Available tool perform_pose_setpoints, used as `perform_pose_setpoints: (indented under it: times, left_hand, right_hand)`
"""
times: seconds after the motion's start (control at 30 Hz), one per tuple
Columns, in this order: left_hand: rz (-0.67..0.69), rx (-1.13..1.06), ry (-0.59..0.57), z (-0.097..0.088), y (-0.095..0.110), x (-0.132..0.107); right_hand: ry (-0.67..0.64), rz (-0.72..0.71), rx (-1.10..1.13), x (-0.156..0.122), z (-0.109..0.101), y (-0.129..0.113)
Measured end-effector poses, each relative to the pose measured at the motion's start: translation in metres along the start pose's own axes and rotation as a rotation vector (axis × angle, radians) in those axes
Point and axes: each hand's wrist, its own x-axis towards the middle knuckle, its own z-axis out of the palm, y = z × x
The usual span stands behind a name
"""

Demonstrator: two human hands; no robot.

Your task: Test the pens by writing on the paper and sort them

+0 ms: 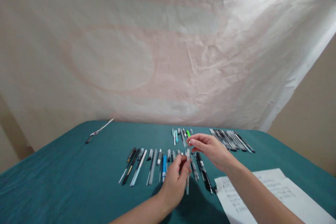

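My left hand (176,179) is closed round a slim, pale, see-through pen barrel (187,186), which stands nearly upright between thumb and fingers. Just above its top end, my right hand (208,147) pinches thumb and forefinger together. A tiny light tip shows at those fingertips, too small to name. Around the left hand lies a row of pen parts: a blue pen piece (164,168), a clear barrel (153,168), a light blue pen (138,168) and dark barrels (130,167). A black pen (206,178) lies right of the held barrel.
Farther back lie small caps and pieces, one bright green (188,133). A bundle of assembled pens (231,140) sits at the back right. Handwritten paper sheets (294,196) are at the front right, partly under my right forearm. A lone pen-like object (99,130) lies far left.
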Motion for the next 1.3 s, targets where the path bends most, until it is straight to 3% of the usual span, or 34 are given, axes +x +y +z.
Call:
perform_pose_setpoints:
  times: [0.7, 1.3]
  left_hand:
    - [-0.021, 0.014, -0.017, -0.002, 0.002, 0.002]
    - [0.015, 0.072, 0.004, -0.003, -0.001, 0.004]
  right_hand:
    - [-0.141, 0.067, -0.108, -0.002, -0.007, 0.001]
    - [-0.050, -0.043, -0.126, 0.003, 0.001, 0.018]
